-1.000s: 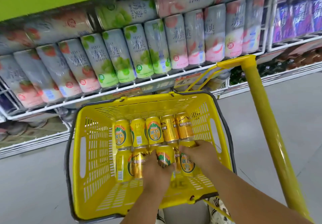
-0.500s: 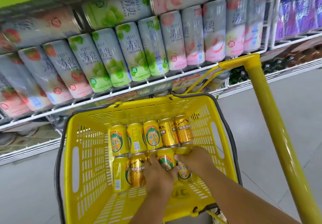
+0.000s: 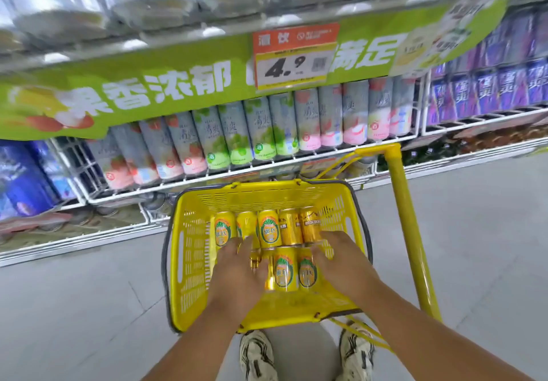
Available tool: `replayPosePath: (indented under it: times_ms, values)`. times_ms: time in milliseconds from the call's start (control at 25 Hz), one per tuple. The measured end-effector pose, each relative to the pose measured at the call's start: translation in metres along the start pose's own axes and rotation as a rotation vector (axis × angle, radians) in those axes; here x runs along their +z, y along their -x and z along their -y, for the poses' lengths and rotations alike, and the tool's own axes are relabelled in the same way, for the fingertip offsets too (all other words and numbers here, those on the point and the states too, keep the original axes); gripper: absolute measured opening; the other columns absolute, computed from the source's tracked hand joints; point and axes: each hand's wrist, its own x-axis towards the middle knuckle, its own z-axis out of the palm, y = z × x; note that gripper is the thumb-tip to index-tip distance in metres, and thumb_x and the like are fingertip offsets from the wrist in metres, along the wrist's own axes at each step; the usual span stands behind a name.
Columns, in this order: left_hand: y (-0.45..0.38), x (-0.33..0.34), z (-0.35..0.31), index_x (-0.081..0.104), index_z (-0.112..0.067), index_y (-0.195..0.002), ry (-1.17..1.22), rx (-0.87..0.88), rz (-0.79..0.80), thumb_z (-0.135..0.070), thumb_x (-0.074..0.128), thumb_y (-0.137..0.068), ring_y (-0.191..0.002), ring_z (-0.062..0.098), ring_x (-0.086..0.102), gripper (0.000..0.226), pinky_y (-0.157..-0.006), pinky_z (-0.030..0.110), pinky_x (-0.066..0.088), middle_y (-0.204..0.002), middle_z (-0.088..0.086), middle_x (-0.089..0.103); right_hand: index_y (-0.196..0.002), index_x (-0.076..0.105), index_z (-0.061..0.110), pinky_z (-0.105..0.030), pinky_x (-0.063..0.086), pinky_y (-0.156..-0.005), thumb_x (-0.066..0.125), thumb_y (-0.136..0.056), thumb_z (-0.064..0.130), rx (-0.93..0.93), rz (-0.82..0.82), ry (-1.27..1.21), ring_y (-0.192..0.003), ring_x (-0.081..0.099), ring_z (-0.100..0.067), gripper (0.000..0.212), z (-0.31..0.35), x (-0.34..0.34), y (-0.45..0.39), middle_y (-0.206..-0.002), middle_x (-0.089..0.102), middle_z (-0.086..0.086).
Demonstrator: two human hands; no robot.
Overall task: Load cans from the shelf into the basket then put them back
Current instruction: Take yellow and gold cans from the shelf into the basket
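A yellow basket (image 3: 267, 187) stands on the floor in front of the shelf. Yellow cans lie in it in two rows: a far row (image 3: 269, 228) and a near row (image 3: 285, 268). My left hand (image 3: 237, 271) lies over the left end of the near row, its fingers curled down over a can that it mostly hides. At the right end of that row, my right hand (image 3: 341, 259) has its fingers curled round the rightmost can (image 3: 307, 268). Both forearms reach in from below.
Tall pastel cans (image 3: 261, 131) fill the wire shelf behind the basket, under a green banner with a price tag (image 3: 293, 54). Purple cans (image 3: 486, 90) sit to the right. The yellow pull handle (image 3: 406, 217) rises on the right. My shoes (image 3: 258, 354) are just behind the basket.
My hands have spread apart from the middle of the near row to its two ends. The camera has tilted up, so the green banner and upper shelf now show.
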Motion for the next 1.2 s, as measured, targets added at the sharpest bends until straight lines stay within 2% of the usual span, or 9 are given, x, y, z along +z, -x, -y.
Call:
replayPosePath:
  times_ms: [120, 200, 440, 560, 640, 760, 880, 1040, 1200]
  values:
    - [0.022, -0.062, -0.018, 0.047, -0.02, -0.149, -0.1, 0.112, -0.097, -0.056, 0.046, -0.091, -0.141, 0.031, 0.037, 0.068, -0.112, 0.047, 0.04, -0.152, 0.011, 0.043, -0.15, 0.041, 0.03, -0.038, 0.041, -0.109, 0.051, -0.098, 0.052, -0.132, -0.049, 0.175, -0.145, 0.033, -0.019, 0.058, 0.026, -0.037, 0.037, -0.158, 0.034, 0.004]
    - [0.039, -0.101, -0.034, 0.048, -0.02, -0.148, -0.144, 0.177, -0.155, -0.06, 0.04, -0.092, -0.14, 0.034, 0.039, 0.07, -0.112, 0.049, 0.04, -0.153, 0.011, 0.043, -0.155, 0.033, 0.031, -0.038, 0.037, -0.114, 0.047, -0.098, 0.056, -0.203, -0.096, 0.241, -0.151, 0.022, -0.018, 0.064, 0.049, -0.063, 0.062, -0.164, 0.021, 0.006]
    - [0.112, -0.199, -0.077, 0.037, -0.023, -0.154, -0.183, 0.273, -0.241, -0.064, 0.035, -0.094, -0.149, 0.031, 0.027, 0.073, -0.118, 0.05, 0.03, -0.163, 0.006, 0.029, -0.158, 0.027, 0.028, -0.038, 0.032, -0.119, 0.023, -0.089, 0.069, -0.362, -0.222, 0.336, -0.153, 0.017, -0.016, 0.081, 0.112, -0.126, 0.15, -0.167, 0.014, 0.005]
    - [0.148, -0.225, -0.09, 0.038, -0.024, -0.154, -0.176, 0.258, -0.275, -0.065, 0.036, -0.093, -0.148, 0.031, 0.028, 0.074, -0.12, 0.048, 0.027, -0.162, 0.005, 0.03, -0.158, 0.025, 0.031, -0.037, 0.034, -0.118, 0.034, -0.093, 0.065, -0.414, -0.287, 0.352, -0.153, 0.017, -0.016, 0.074, 0.123, -0.143, 0.191, -0.167, 0.012, 0.008]
    - [0.171, -0.236, -0.1, 0.037, -0.025, -0.154, -0.175, 0.248, -0.295, -0.067, 0.036, -0.091, -0.148, 0.03, 0.027, 0.075, -0.119, 0.049, 0.028, -0.162, 0.005, 0.03, -0.158, 0.024, 0.032, -0.036, 0.034, -0.118, 0.042, -0.095, 0.062, -0.437, -0.313, 0.354, -0.153, 0.017, -0.015, 0.072, 0.124, -0.15, 0.215, -0.167, 0.012, 0.008]
    - [0.203, -0.244, -0.11, 0.036, -0.026, -0.154, -0.165, 0.22, -0.341, -0.066, 0.036, -0.09, -0.148, 0.028, 0.027, 0.076, -0.118, 0.049, 0.031, -0.163, 0.003, 0.028, -0.159, 0.018, 0.035, -0.034, 0.029, -0.118, 0.042, -0.095, 0.063, -0.461, -0.297, 0.328, -0.153, 0.011, -0.012, 0.073, 0.114, -0.156, 0.243, -0.168, 0.007, 0.01]
    - [0.245, -0.233, -0.115, 0.04, -0.019, -0.152, -0.103, 0.167, -0.377, -0.056, 0.049, -0.092, -0.146, 0.026, 0.032, 0.071, -0.118, 0.044, 0.033, -0.16, 0.004, 0.034, -0.16, 0.012, 0.035, -0.036, 0.029, -0.12, 0.042, -0.097, 0.061, -0.499, -0.246, 0.304, -0.154, 0.009, -0.012, 0.075, 0.094, -0.163, 0.274, -0.168, 0.002, 0.011]
    - [0.296, -0.217, -0.129, 0.033, -0.022, -0.155, 0.036, 0.036, -0.355, -0.046, 0.06, -0.094, -0.149, 0.025, 0.024, 0.071, -0.115, 0.045, 0.036, -0.164, 0.001, 0.021, -0.16, 0.016, 0.03, -0.035, 0.028, -0.118, 0.045, -0.098, 0.057, -0.525, -0.222, 0.299, -0.153, 0.013, -0.013, 0.074, 0.064, -0.173, 0.323, -0.168, 0.004, 0.009]
    - [0.315, -0.209, -0.14, 0.03, -0.025, -0.156, 0.079, 0.054, -0.341, -0.046, 0.058, -0.096, -0.15, 0.019, 0.021, 0.07, -0.115, 0.038, 0.032, -0.165, -0.003, 0.018, -0.16, 0.018, 0.03, -0.032, 0.029, -0.119, 0.049, -0.097, 0.055, -0.492, -0.207, 0.251, -0.153, 0.013, -0.011, 0.074, 0.052, -0.175, 0.337, -0.168, 0.006, 0.01]
